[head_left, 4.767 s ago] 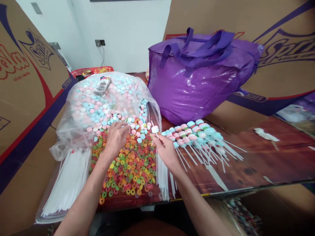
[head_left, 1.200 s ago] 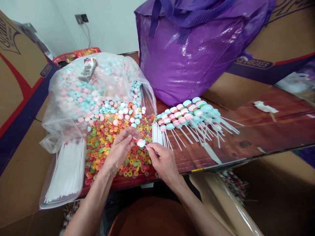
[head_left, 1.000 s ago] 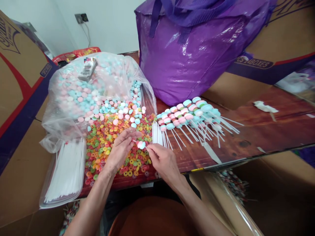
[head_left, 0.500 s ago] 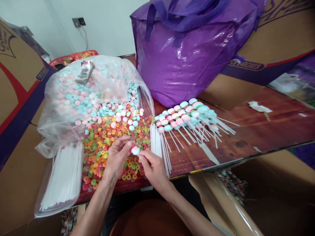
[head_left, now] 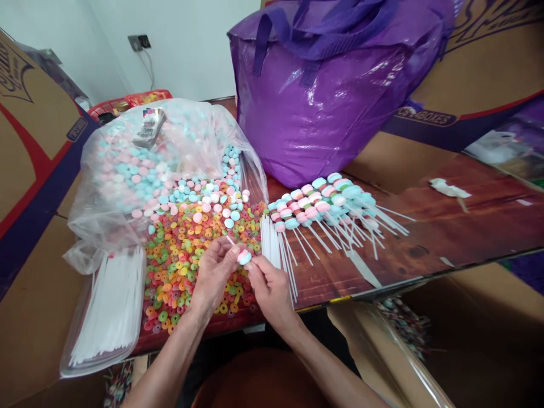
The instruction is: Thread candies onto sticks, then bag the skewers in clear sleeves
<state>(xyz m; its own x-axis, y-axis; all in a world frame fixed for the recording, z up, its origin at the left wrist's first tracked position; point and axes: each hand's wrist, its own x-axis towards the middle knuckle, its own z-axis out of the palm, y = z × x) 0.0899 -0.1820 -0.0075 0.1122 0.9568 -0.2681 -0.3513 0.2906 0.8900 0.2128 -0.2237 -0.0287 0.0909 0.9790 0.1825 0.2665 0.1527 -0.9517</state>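
Note:
My left hand and my right hand meet over a heap of small coloured ring candies. Between their fingertips is a white stick with a pink and a blue round candy threaded on it. Both hands pinch it, the left at the stick's upper end, the right just below the candies. A row of finished candy sticks lies to the right, and loose white sticks lie beside my right hand.
An open clear bag of pink and blue round candies lies behind the rings, with a remote control on top. A packet of white sticks lies at left. A purple bag stands behind. Cardboard boxes flank the table.
The view shifted slightly. Both hands stay pinched on the candy stick and have drawn a little closer to me; earlier the left hand reached into the round candies while the right held the stick.

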